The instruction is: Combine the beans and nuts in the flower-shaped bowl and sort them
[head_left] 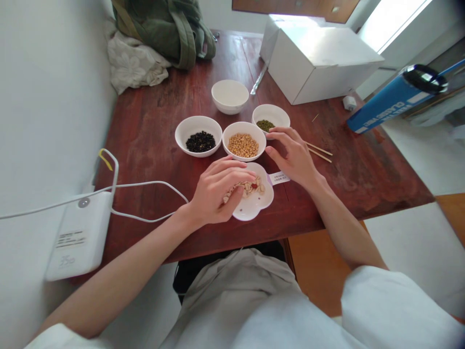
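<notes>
My left hand (217, 190) is cupped over the left side of a white flower-shaped dish (250, 212), thumb and fingers apart. Pale, flat seeds or beans (249, 189) lie in the dish, one reddish piece among them; some show between my thumb and fingers. By the right rim of a white bowl (244, 157) of yellow soybeans (243, 145) is my right hand (293, 156), fingers apart and curved. Whether its fingertips touch that rim I cannot tell. Behind them stands a bowl (279, 115) of green mung beans (265, 125). Black beans (201, 141) fill part of the left bowl (180, 133).
An empty white bowl (230, 95) stands farther back. Chopsticks (321, 151) lie right of my right hand. A white box (316, 58), blue tumbler (395, 102) and green bag (169, 29) surround the table's far side. A white power bank (82, 237) with cables is at left.
</notes>
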Action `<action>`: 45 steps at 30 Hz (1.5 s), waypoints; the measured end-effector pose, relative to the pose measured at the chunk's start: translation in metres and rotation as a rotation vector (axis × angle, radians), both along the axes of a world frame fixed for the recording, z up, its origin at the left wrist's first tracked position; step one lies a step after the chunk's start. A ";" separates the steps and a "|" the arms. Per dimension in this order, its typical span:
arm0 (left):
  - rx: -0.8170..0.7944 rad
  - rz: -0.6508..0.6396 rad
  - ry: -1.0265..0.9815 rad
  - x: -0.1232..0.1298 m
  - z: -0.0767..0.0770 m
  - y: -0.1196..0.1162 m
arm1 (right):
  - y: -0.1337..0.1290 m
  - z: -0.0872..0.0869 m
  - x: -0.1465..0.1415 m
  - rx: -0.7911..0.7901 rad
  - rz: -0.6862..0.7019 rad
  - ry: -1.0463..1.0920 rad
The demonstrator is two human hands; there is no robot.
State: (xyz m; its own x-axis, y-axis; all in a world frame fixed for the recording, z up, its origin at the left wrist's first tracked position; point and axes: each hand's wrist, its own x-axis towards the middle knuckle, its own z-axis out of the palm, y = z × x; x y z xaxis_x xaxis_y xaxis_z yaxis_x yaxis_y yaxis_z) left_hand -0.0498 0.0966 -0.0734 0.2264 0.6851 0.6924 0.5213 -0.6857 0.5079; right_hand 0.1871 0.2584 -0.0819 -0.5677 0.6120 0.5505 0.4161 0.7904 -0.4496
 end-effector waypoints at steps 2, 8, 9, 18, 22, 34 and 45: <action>-0.031 -0.063 0.100 0.001 0.002 0.000 | 0.000 -0.001 0.000 0.001 0.005 -0.015; -0.086 -0.074 0.290 0.005 0.002 -0.001 | -0.001 -0.001 0.000 0.008 0.003 -0.029; -0.078 -0.066 0.282 0.005 0.002 -0.001 | -0.001 -0.001 0.000 0.010 0.002 -0.030; -0.022 0.232 0.172 -0.002 0.011 -0.001 | -0.007 0.007 -0.002 0.060 0.058 0.073; -0.021 0.297 0.262 -0.010 0.018 0.000 | -0.012 0.011 -0.003 0.121 0.104 0.125; -0.349 0.320 0.467 -0.017 0.043 -0.006 | -0.024 0.021 0.001 0.225 0.322 -0.030; -0.554 0.335 0.717 -0.011 0.047 -0.009 | -0.042 0.045 -0.005 0.152 0.374 -0.584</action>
